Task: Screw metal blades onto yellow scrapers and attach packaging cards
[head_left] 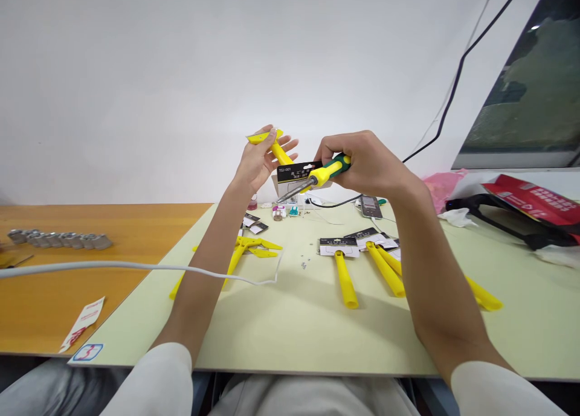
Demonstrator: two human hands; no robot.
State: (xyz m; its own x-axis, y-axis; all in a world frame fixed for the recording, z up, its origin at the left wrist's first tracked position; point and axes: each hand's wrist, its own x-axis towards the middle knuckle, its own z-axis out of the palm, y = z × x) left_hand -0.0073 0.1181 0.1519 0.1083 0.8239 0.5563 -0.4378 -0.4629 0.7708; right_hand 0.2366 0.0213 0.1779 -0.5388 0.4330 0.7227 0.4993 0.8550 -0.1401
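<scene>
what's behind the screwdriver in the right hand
Behind the screwdriver in the right hand is part of a black-topped card marked TGJ-001. Whatever is on the card where the screwdriver crosses it is covered and can't be seen.

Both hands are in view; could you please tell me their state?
Left hand: pinching a yellow tool, some fingers spread.
Right hand: closed on a screwdriver.

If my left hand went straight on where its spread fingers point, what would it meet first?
Probably your right hand, holding the screwdriver: the spread fingers of your left hand point rightward toward it. Depth is unclear, so they might miss it.
</scene>
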